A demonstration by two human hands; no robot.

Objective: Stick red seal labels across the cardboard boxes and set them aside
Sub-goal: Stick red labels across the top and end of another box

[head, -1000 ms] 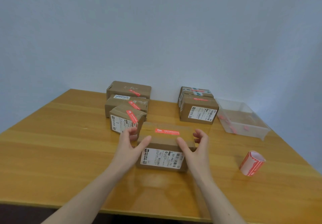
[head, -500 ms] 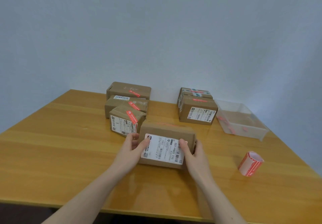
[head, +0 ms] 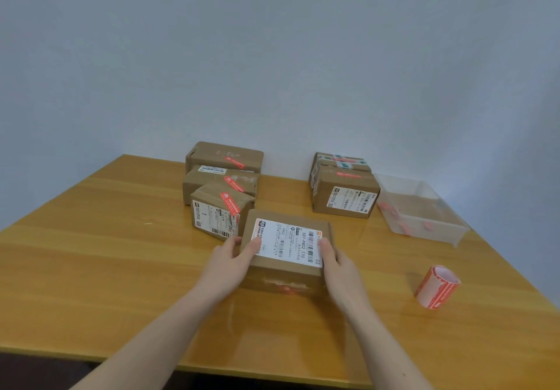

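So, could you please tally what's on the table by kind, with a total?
Cardboard boxes: 6, one held in both hands, three grouped on the left, two on the right
Rolls of red seal labels: 1
Clear plastic trays: 1
Total: 8

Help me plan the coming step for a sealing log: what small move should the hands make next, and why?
Probably keep tipping the held box until it lies flat. Left hand and right hand grip its sides, the shipping label faces up, and a red seal shows on its near face.
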